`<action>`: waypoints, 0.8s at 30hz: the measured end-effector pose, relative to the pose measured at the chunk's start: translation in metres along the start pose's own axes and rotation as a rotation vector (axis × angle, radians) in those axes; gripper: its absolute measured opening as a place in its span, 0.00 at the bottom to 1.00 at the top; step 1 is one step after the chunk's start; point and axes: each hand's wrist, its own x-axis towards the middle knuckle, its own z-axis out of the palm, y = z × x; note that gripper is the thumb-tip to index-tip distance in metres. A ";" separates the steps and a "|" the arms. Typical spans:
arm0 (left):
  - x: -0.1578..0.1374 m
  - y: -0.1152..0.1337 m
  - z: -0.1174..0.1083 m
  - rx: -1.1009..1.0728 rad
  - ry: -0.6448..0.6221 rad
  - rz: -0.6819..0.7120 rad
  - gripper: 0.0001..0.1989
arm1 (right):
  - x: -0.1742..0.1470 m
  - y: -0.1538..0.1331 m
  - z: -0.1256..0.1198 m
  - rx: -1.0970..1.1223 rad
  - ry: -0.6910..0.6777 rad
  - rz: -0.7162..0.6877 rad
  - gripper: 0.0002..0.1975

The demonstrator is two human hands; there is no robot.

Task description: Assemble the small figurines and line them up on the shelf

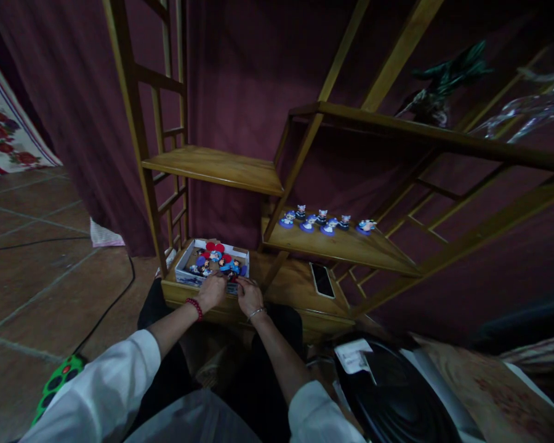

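Note:
A shallow open cardboard box stands on the low shelf in front of me, with several small figurines on red and blue bases lying jumbled in it. At the box's near edge my left hand and my right hand meet, fingers closed. Between their fingertips is a small dark and red figurine, partly hidden by the fingers. A red bead bracelet is on the left wrist and a thin bangle on the right.
Several figurines stand in two rows on the middle-right shelf. A phone lies on the low shelf. Wooden posts divide the rack. A black lidded object sits at lower right, a green object at lower left.

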 end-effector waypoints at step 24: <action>0.008 -0.063 -0.005 0.102 -0.144 -0.177 0.26 | 0.007 0.019 0.005 -0.056 -0.169 -0.064 0.13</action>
